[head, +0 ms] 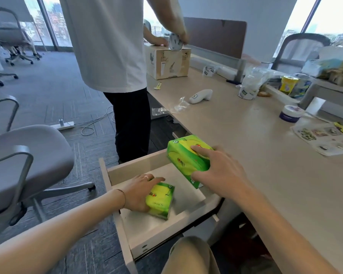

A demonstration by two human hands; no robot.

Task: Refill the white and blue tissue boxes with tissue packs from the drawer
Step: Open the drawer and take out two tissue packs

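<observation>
Fingers (141, 179) of the left hand (139, 192) wrap over the top and near edge of a green-and-yellow plastic-wrapped tissue pack (160, 200), gripping it as it lies inside the open, pale wooden drawer (147, 230). Fingers of the right hand (220, 171) are spread and clamped on a 2nd green-and-yellow tissue pack (188, 157), thumb on its near end, forefinger along its top; this pack is tilted above the drawer's far right corner, partly over the edge of the beige desk (265, 155). Left of the drawer stands a grey office chair (26, 161). Beyond the drawer a person in a white shirt (107, 40) stands at a brown cardboard box (168, 63) on the desk.
</observation>
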